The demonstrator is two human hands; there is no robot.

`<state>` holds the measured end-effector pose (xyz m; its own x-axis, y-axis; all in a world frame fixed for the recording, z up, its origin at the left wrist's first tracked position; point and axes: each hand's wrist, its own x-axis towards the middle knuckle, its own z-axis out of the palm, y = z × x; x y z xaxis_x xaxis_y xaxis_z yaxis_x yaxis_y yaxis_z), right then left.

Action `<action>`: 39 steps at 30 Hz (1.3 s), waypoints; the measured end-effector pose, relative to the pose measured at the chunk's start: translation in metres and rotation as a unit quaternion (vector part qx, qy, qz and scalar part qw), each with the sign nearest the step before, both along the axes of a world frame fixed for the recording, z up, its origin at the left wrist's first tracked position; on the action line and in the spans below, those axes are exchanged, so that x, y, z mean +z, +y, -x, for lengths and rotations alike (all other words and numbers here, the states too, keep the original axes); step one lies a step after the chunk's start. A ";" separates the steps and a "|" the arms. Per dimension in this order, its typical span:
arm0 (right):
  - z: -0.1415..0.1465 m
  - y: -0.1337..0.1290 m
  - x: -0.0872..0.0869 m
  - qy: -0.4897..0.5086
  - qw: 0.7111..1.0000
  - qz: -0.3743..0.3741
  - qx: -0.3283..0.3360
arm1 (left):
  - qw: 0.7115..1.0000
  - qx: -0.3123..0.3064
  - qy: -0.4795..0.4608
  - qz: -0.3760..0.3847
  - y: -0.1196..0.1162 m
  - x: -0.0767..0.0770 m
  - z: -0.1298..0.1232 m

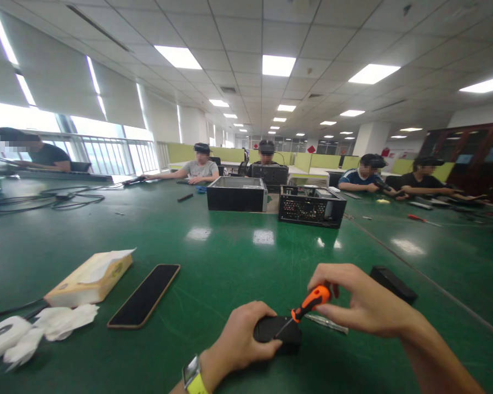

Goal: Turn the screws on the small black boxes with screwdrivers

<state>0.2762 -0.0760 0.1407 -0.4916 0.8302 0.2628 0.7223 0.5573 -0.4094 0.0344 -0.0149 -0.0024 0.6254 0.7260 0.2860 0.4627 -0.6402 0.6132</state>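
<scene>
My left hand (246,336) grips a small black box-shaped device (290,339) on the green table, thumb on its near side and fingers over the far side. In my right hand (357,298) is the handle of an orange and black screwdriver (314,300). Its shaft slants down to the left, and the tip meets the top of the device near my left thumb. Whether it sits in a screw is too small to tell. Just right of the device lies a thin, shiny, clear-looking strip (328,323). A second black block (393,284) rests beyond my right wrist.
A phone (144,295), a tissue pack (92,276), crumpled tissues (63,323) and a white device (4,336) lie to the left. Farther back stand a black computer case (236,197) and an open metal chassis (310,208). Several people sit around the green table (213,246).
</scene>
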 end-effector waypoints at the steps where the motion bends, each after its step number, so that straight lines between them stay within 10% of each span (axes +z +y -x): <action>1: 0.000 0.000 0.000 -0.008 1.000 -0.003 -0.010 | 1.000 0.000 0.000 -0.002 0.000 0.000 0.000; 39: -0.003 -0.003 0.002 0.005 0.999 -0.022 0.030 | 1.000 0.004 0.004 0.007 -0.001 0.002 0.000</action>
<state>0.2791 -0.0786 0.1424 -0.5378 0.7863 0.3041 0.6830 0.6178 -0.3896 0.0342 -0.0156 -0.0005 0.6211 0.7353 0.2712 0.4732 -0.6277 0.6181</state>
